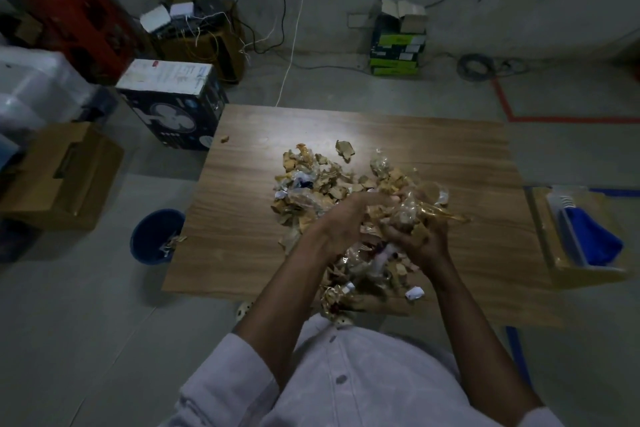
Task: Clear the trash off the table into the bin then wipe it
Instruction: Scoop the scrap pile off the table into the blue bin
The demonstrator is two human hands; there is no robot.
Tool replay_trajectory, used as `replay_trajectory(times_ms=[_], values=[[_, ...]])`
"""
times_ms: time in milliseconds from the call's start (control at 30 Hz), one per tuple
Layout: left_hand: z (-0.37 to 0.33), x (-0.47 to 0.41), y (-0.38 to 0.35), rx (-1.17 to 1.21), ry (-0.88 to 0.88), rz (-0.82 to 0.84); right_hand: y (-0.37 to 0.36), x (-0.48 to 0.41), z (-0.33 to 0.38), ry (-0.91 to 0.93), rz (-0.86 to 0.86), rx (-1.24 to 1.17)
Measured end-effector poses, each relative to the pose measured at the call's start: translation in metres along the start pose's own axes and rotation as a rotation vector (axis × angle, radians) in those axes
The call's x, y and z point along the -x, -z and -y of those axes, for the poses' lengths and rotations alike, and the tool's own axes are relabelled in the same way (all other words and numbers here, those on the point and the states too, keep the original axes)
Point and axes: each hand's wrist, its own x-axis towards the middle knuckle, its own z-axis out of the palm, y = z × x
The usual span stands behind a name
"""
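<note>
Both hands in the trash [322, 180] heap, middle to near edge of the wooden surface [242, 204].

Right hand [420, 243]: fingers [427, 236] curled tight round a clump of clear wrappers and brown scraps, clump raised a little above the heap. Left hand [341, 222]: palm down, fingers [375, 199] bent and cupped over the scraps, tips touching the clump in the right hand. The rest of the trash lies loose on the surface: torn brown bits, crumpled film, a few white paper balls. One scrap sits apart near the far left edge. Blue bin [156, 236] stands on the floor just beside the left edge, with scraps inside. Blue cloth [595, 236] lies to the right, off the surface.
</note>
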Motion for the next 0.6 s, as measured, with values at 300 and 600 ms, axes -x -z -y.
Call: replay_trajectory(times_ms=[300,600], values=[[0.053,-0.005,0.01,0.38,0.391,-0.195,-0.013,-0.018,0.013,-0.22,-0.455,-0.498],[0.03,-0.01,-0.014,0.504,-0.071,-0.185,-0.051,0.015,0.02,-0.265,-0.127,-0.287]])
